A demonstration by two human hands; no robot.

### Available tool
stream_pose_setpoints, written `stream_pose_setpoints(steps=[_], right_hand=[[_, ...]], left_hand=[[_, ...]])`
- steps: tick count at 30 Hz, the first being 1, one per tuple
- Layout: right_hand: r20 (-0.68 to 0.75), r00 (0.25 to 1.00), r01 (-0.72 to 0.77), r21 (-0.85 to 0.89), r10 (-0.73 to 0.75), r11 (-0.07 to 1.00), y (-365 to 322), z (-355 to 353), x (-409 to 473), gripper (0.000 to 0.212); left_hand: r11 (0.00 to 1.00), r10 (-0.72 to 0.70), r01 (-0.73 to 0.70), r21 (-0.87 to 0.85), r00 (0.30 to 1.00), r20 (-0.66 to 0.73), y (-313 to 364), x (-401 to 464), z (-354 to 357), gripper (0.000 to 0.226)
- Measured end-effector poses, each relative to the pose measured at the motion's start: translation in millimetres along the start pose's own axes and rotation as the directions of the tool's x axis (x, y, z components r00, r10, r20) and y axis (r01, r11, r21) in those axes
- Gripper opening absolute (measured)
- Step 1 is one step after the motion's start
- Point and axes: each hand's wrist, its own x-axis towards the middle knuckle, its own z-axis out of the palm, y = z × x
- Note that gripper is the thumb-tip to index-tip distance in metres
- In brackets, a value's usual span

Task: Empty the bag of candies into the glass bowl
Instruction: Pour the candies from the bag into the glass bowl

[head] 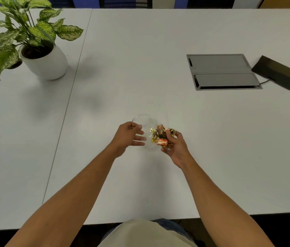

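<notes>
While beside the plant (25, 32): bowl (145, 122), uncrowded.

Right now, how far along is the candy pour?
Done: the clear bag of gold and orange wrapped candies is picked up, gripped by the right hand beside the clear glass bowl. In hand: the left hand reaches toward the bag, fingers open, over the bowl's near side. Left: the pour itself; the visible part of the bowl looks empty.

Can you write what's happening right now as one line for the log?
right hand: holds bag of candies | left hand: open beside glass bowl | bowl: looks empty | pouring: not yet done
</notes>
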Motion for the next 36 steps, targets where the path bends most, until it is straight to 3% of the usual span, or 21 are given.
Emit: stream_pose_setpoints(steps=[7, 10, 14, 22, 30, 36], right_hand=[[-0.074, 0.994, 0.073, -0.118, -0.082, 0.990, -18.9, 13.0, 24.2, 0.050], [-0.092, 0.986, 0.114, -0.219, -0.137, 0.969, -20.7, 22.0, 30.9, 0.044], [-0.083, 0.973, 0.172, -0.369, -0.217, 0.913, -23.3, 31.6, 35.4, 0.039], [-0.038, 0.953, 0.217, -0.610, -0.301, 0.763, -32.2, 49.6, 32.8, 0.041], [-0.058, 0.949, 0.196, -0.661, -0.310, 0.724, -45.0, 59.0, 29.3, 0.015], [-0.058, 0.950, 0.187, -0.682, -0.307, 0.707, -49.5, 63.2, 25.9, 0.011]], left_hand=[[0.997, -0.003, 0.003, -0.077, 1.000, 0.002, -15.5, 22.7, -3.0, 0.021], [0.997, -0.014, 0.010, -0.075, 0.999, -0.052, -25.5, 35.1, -4.3, 0.014], [0.998, -0.057, 0.053, -0.035, 0.988, -0.143, -37.4, 52.5, -7.7, 0.013], [0.993, -0.093, 0.081, -0.085, 0.984, -0.152, -47.3, 62.9, -12.3, 0.014], [0.992, -0.091, 0.073, -0.099, 0.979, -0.182, -46.6, 59.3, -8.5, 0.014], [0.988, -0.107, 0.083, -0.133, 0.977, -0.182, -46.8, 55.2, -4.1, 0.015]])
